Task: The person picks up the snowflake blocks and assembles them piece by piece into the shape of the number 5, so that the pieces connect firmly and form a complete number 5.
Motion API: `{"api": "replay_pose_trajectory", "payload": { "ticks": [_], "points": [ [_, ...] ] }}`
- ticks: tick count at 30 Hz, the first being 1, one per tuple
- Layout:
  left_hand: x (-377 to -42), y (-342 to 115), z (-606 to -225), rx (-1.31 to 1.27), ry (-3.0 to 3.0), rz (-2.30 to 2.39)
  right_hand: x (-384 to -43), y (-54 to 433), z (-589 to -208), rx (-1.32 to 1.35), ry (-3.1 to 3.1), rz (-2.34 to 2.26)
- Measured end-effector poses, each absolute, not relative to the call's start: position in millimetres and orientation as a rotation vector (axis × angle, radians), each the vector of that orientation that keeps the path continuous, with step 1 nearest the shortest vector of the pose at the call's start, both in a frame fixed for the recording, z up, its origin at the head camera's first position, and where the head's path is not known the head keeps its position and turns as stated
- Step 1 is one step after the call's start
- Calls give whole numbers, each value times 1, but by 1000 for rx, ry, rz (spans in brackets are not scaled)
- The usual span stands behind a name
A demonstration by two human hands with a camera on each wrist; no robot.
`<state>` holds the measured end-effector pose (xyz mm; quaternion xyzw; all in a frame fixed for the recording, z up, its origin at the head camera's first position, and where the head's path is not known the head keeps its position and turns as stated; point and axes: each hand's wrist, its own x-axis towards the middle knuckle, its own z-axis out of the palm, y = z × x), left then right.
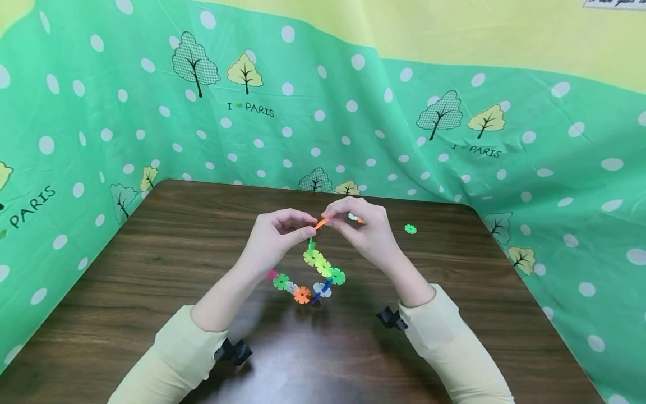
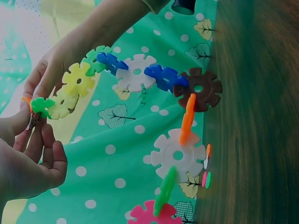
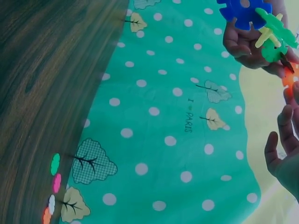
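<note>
My left hand (image 1: 272,234) pinches the upper end of a chain of notched, flower-shaped plastic discs, beside a green disc (image 2: 42,107). A dark brown disc (image 3: 286,63) shows at that end, between green and orange. Opposite it, my right hand (image 1: 364,227) pinches an orange disc (image 1: 321,223), whose edge meets the chain's end between the fingertips. Below the hands hangs the rest: yellow discs (image 1: 318,262), a blue disc (image 2: 166,78), a white disc (image 2: 178,155), a pink disc (image 2: 154,213) and others, slotted edge to edge. Whether the orange disc sits in a slot is hidden by fingers.
A loose green disc (image 1: 410,229) lies on the brown wooden table (image 1: 126,314), right of my right hand. Behind that hand are a white disc (image 3: 51,204) and another orange disc (image 3: 46,216); a pink disc (image 3: 57,183) also lies there. Green dotted cloth (image 1: 303,112) hangs around the table.
</note>
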<state>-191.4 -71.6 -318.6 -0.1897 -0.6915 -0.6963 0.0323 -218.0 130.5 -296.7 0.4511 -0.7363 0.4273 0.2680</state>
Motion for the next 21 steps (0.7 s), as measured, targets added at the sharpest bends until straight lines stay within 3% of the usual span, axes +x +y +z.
{"api": "replay_pose_trajectory", "payload": {
  "ticks": [10, 21],
  "points": [
    [-194, -80, -321, -501, -2049, -2151, -251, 163, -304, 1011, -2259, 1078],
    [-190, -88, -319, -459, -2004, -2138, -303, 242, -331, 685, -2628, 858]
  ]
}}
